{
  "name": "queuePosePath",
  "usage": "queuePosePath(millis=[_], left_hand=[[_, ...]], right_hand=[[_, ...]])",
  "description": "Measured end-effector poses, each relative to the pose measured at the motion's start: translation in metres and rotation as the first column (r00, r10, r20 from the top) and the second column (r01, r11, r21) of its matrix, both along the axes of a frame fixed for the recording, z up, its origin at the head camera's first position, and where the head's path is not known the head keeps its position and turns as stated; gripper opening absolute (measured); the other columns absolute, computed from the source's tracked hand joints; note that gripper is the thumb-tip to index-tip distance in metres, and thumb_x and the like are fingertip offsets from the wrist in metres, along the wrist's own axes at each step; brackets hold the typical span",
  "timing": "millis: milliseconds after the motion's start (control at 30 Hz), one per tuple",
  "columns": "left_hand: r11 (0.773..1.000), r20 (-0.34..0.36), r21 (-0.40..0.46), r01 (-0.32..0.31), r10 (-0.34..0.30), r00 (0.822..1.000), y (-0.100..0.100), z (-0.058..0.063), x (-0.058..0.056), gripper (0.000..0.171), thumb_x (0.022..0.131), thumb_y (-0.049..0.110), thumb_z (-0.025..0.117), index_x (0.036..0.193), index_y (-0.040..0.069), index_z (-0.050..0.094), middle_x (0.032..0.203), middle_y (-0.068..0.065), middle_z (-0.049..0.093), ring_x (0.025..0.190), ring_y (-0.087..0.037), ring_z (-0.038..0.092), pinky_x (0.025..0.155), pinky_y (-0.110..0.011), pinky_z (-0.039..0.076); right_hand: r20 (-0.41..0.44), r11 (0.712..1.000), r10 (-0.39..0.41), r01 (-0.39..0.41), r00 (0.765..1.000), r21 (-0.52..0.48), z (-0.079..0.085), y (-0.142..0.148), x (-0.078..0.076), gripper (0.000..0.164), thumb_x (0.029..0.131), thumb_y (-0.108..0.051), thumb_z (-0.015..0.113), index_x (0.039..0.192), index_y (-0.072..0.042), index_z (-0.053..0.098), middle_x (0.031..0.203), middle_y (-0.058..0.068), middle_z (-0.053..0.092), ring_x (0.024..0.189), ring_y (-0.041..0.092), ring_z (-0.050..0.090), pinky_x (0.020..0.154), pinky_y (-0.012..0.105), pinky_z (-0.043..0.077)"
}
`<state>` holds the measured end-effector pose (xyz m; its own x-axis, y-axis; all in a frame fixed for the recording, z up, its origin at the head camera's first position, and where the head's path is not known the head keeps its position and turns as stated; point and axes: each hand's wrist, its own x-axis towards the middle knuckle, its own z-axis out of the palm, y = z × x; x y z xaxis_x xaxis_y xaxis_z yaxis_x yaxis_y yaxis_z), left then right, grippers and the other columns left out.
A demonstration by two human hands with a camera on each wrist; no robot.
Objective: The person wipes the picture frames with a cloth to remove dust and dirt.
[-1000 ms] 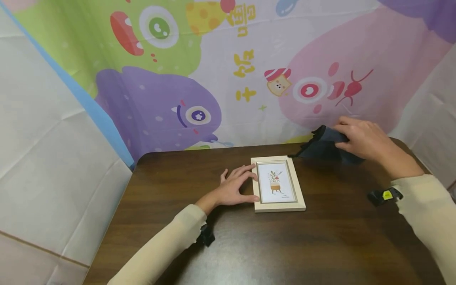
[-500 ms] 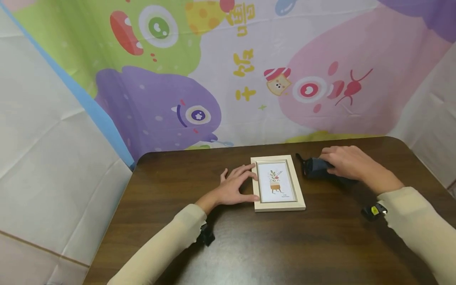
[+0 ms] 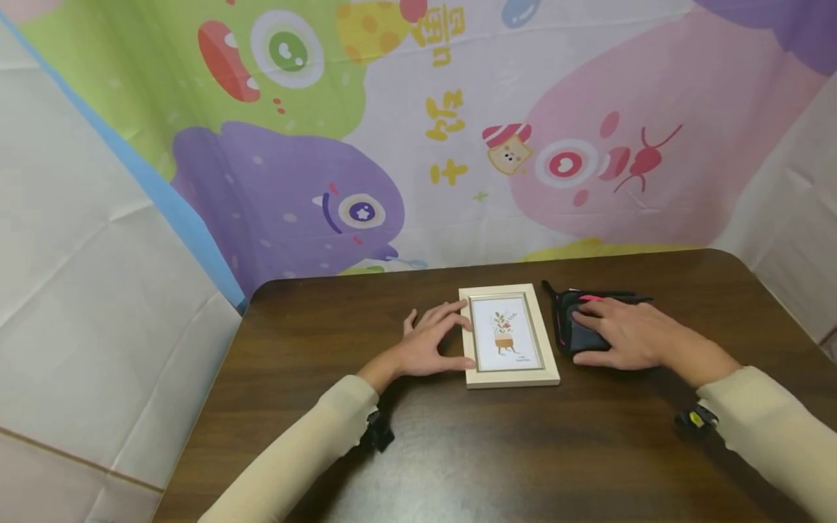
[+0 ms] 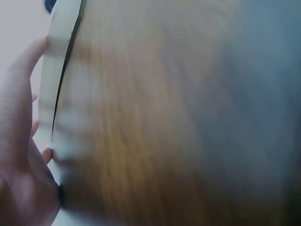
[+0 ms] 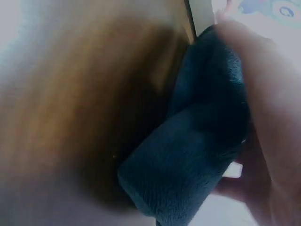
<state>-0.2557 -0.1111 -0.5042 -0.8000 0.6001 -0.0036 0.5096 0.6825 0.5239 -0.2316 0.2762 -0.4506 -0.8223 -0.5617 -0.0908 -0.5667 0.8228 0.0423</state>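
A cream picture frame (image 3: 551,367) with a potted-plant print lies flat on the dark table. My left hand (image 3: 425,350) rests its fingertips and thumb along the frame's left border; the left wrist view shows the thumb against the frame's side (image 4: 52,80). Just right of the frame is a folded dark navy cloth (image 3: 582,338) with black edging and a pink patch at the top. My right hand (image 3: 631,334) lies over it, fingers spread and fairly straight. In the right wrist view the cloth (image 5: 178,160) appears thick and folded, partly covered by the hand (image 5: 277,108).
The brown wooden table (image 3: 458,443) runs up to a cartoon-printed curtain (image 3: 471,218) at the back. Pale sheets hang at the left (image 3: 98,290) and right sides. A small black camera (image 3: 378,432) is strapped to the left wrist.
The right hand has brought the dark cloth down onto the table beside the frame, and its fingers have spread out over it. The left hand and the frame have stayed in place.
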Motion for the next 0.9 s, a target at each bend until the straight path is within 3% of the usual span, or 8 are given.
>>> queuePosePath(millis=[133,300,467,700,900], left_hand=[[1.0,-0.005,-0.002,-0.005,0.005,1.0,0.0,0.0,0.0,0.056,0.084,0.068,0.068,0.128,0.039,0.049,0.171,0.015,0.016,0.16,-0.027,0.016,0.116,-0.077,0.0],[1.0,-0.007,0.003,-0.006,0.006,1.0,-0.001,-0.001,-0.001,0.057,0.084,0.068,0.068,0.129,0.039,0.049,0.171,0.015,0.016,0.16,-0.027,0.016,0.115,-0.077,0.0],[1.0,-0.013,-0.003,-0.008,0.008,1.0,-0.002,-0.004,-0.004,0.057,0.084,0.069,0.068,0.129,0.039,0.049,0.171,0.015,0.016,0.16,-0.027,0.016,0.116,-0.077,0.001],[1.0,-0.011,0.0,-0.015,0.015,1.0,-0.002,-0.006,-0.006,0.056,0.084,0.069,0.068,0.127,0.04,0.049,0.171,0.016,0.016,0.16,-0.026,0.017,0.116,-0.076,0.001],[0.998,0.002,0.056,-0.009,0.009,1.0,-0.004,-0.007,-0.004,0.053,0.084,0.064,0.071,0.127,0.038,0.054,0.171,0.012,0.019,0.158,-0.028,0.022,0.115,-0.077,0.001]], right_hand=[[0.079,0.999,-0.038,0.038,0.996,-0.002,-0.006,-0.001,0.016,0.084,0.098,-0.072,0.037,0.158,-0.012,0.035,0.164,0.018,0.035,0.149,0.043,0.037,0.105,0.063,0.044],[0.04,0.999,-0.034,0.033,0.999,0.024,-0.021,-0.002,0.024,0.08,0.103,-0.063,0.036,0.162,-0.01,0.022,0.169,0.019,0.021,0.153,0.043,0.029,0.108,0.064,0.04],[0.01,0.999,-0.034,0.034,0.999,0.014,-0.027,-0.001,0.023,0.08,0.103,-0.062,0.038,0.161,-0.011,0.022,0.169,0.019,0.022,0.153,0.042,0.03,0.108,0.064,0.04],[0.024,0.999,-0.043,0.043,0.999,-0.015,-0.023,-0.003,0.019,0.079,0.101,-0.067,0.038,0.161,-0.017,0.027,0.167,0.019,0.028,0.151,0.043,0.034,0.104,0.065,0.042],[0.058,0.997,-0.063,0.065,0.996,-0.05,-0.014,-0.006,0.014,0.073,0.1,-0.068,0.037,0.159,-0.025,0.034,0.164,0.016,0.035,0.149,0.041,0.037,0.103,0.073,0.039]])
